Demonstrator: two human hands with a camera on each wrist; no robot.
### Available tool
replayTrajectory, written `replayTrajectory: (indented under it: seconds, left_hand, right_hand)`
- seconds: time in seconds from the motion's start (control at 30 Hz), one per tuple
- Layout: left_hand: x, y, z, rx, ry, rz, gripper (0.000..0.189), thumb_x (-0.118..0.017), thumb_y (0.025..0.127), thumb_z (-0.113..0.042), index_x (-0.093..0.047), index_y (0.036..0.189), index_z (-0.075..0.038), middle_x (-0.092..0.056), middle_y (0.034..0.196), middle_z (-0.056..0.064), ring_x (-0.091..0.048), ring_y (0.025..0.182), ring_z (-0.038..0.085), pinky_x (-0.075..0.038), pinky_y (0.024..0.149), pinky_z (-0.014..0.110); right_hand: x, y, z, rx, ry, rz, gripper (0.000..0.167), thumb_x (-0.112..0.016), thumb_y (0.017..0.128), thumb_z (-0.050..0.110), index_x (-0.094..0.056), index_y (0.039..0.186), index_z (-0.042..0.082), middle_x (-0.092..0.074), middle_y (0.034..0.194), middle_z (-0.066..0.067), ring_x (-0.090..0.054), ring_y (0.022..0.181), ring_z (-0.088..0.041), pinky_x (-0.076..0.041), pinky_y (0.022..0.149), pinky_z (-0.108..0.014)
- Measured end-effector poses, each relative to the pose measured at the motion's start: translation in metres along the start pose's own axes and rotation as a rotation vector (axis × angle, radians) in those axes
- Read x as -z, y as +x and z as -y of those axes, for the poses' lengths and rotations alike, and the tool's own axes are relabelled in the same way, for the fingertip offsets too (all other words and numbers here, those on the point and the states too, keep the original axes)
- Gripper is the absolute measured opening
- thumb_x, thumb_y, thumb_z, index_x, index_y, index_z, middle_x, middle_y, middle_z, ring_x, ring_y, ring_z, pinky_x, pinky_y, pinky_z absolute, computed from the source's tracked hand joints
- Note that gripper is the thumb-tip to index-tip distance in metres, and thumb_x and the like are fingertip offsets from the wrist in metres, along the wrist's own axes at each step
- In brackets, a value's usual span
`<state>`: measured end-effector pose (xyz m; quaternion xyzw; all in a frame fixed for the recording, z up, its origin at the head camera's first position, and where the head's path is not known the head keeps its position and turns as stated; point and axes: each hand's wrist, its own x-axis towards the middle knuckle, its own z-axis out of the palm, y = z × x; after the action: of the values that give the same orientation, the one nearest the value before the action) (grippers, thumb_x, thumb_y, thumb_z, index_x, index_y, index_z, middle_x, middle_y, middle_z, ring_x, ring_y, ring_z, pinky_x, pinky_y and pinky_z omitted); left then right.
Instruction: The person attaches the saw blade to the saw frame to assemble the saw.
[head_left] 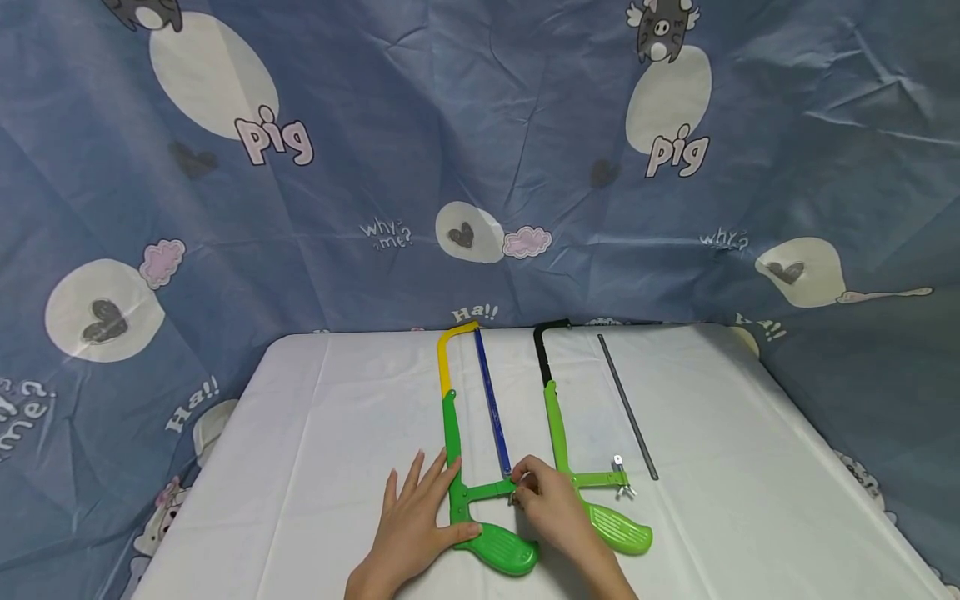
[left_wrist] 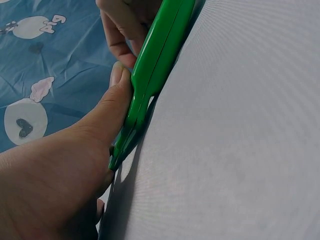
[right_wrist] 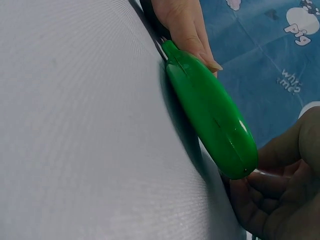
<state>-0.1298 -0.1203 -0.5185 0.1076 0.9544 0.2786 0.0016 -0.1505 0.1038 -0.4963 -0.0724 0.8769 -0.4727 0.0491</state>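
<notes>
A hacksaw with a green handle and yellow front frame (head_left: 444,367) lies on a white-covered table. My left hand (head_left: 416,521) lies spread over its frame from the left, with the thumb across the top of the handle (head_left: 504,550). In the left wrist view that thumb (left_wrist: 107,107) presses along the green plastic. The fingertips of my right hand (head_left: 551,504) pinch the tension fitting at the end of the short green crossbar (head_left: 489,490), mostly hidden by the fingers. A blue blade (head_left: 492,404) runs from the yellow tip to just above those fingertips.
Under and beside my right forearm lies a second hacksaw, lime green with a black front frame (head_left: 543,358). Its wing nut (head_left: 626,492) shows at the crossbar end. Farther right is a loose grey blade (head_left: 628,408). A blue printed cloth (head_left: 360,167) hangs behind the table.
</notes>
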Motion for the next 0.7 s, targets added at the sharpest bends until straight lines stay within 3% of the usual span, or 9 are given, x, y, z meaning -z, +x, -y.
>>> replayTrajectory:
  seconds: [0.27,0.5,0.7]
  left_hand:
    - [-0.0003,-0.0006,-0.0007,-0.002,-0.003,0.006,0.098,-0.062,0.073,-0.080,-0.039,0.153,-0.029,-0.032,0.163,0.000,-0.014,0.155,0.035,-0.001,0.118,0.066]
    - [-0.0011,-0.0003,-0.0008,-0.006,0.004,-0.001,0.099,-0.061,0.073,-0.081,-0.039,0.154,-0.029,-0.032,0.163,0.000,-0.014,0.155,0.035,-0.002,0.117,0.067]
    - [-0.0012,0.0004,-0.0010,-0.005,0.007,-0.005,0.099,-0.062,0.072,-0.080,-0.040,0.153,-0.028,-0.032,0.163,0.000,-0.015,0.155,0.035,-0.002,0.117,0.067]
  right_hand:
    - [0.0009,-0.0012,0.0008,-0.004,0.039,0.030,0.015,-0.054,0.090,-0.001,-0.063,0.094,0.010,-0.066,0.077,-0.004,-0.055,0.064,-0.010,-0.044,0.053,-0.023]
    - [0.0012,-0.0003,-0.0022,-0.029,0.156,0.062,0.015,-0.051,0.092,-0.005,-0.063,0.093,0.004,-0.065,0.079,-0.009,-0.062,0.071,-0.017,-0.049,0.058,-0.024]
    - [0.0013,0.0009,-0.0033,-0.022,0.155,0.070,0.017,-0.051,0.092,-0.006,-0.063,0.093,0.005,-0.065,0.079,-0.007,-0.063,0.072,-0.016,-0.049,0.058,-0.024]
